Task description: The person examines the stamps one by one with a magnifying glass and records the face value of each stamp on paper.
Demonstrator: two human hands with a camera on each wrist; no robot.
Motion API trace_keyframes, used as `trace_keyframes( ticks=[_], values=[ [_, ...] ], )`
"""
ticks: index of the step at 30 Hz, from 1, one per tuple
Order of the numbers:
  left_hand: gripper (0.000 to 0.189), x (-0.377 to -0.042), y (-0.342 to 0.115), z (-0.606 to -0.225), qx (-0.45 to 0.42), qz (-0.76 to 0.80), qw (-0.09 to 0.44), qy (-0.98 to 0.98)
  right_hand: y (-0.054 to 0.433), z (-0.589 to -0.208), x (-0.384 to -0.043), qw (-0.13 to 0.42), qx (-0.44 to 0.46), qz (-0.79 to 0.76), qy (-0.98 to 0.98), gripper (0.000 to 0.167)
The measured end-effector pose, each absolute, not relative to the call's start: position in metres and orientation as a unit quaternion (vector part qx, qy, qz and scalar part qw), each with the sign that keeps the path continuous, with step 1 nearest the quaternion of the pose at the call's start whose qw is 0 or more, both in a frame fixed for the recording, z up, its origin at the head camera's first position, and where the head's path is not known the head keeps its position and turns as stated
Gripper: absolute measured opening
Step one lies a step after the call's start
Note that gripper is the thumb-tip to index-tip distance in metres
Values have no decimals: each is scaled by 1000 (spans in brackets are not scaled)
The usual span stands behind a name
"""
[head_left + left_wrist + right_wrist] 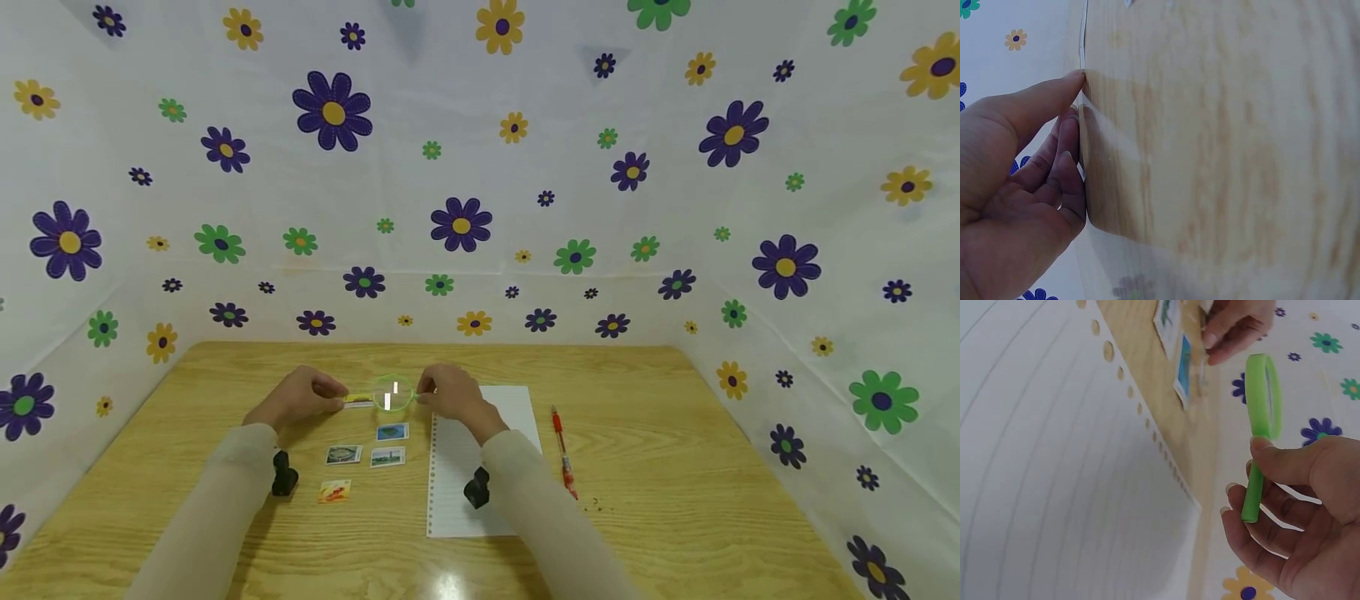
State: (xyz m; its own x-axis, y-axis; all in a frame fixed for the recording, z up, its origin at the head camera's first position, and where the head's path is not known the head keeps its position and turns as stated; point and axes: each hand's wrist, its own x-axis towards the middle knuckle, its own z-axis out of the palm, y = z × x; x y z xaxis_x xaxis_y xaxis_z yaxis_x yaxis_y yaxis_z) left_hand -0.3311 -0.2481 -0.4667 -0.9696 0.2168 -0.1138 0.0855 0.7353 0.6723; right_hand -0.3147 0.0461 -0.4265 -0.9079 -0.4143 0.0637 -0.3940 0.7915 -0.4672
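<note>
My right hand [452, 392] pinches the handle of a green-rimmed magnifying glass [1254, 494] between thumb and fingers. Its round lens [393, 393] is over the table's far part, beside a yellow and white postage stamp [358, 400]. At that stamp's left end, my left hand [303, 392] pinches its edge between thumb and fingertips; in the left wrist view the stamp shows only as a thin pale edge [1082, 37]. Nearer to me lie a blue stamp [392, 432], two greenish stamps, one at left [344, 454] and one at right [387, 457], and an orange-yellow one [334, 491].
A sheet of lined, punched paper [468, 500] lies under my right forearm. Right of it is a red pen [562, 454], with small dark crumbs [596, 504] near its lower end. Flower-printed white cloth [465, 300] borders the wooden table [637, 400] at the back and sides.
</note>
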Motion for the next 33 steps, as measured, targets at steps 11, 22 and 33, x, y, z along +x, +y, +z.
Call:
trace_keyframes(
  ticks=[11,22,33],
  values=[
    [27,-332,-248,-466,65,345,93,932,98,-408,-306,0,-187,-267,945,8],
    [26,-333,-245,-468,68,356,90,928,160,-398,-293,-36,-139,-295,945,8],
    [26,-331,-246,-466,62,364,90,925,215,-403,-282,-34,-96,-290,952,9]
  ],
)
